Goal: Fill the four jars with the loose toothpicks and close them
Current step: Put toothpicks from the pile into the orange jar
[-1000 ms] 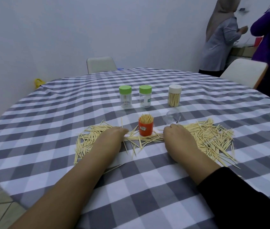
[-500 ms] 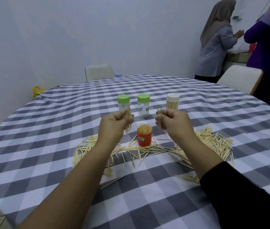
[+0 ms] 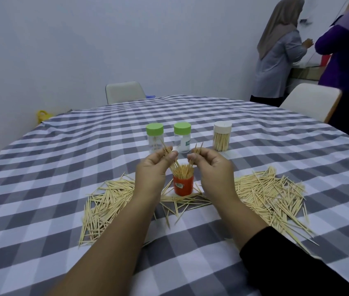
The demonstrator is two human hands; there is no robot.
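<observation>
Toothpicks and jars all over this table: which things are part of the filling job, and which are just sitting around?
Part of the job:
- orange jar, open and full
- two green-lidded jars
- white-lidded jar
- loose toothpicks
- left hand and right hand, each pinching toothpicks

Just around:
- chairs
- yellow object by the wall

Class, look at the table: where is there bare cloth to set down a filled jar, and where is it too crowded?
Bare cloth lies behind the two green-lidded jars and the white-lidded jar, toward the far chair, and at the far left of the table. It is crowded round the orange jar, between the left and right toothpick piles.
</observation>
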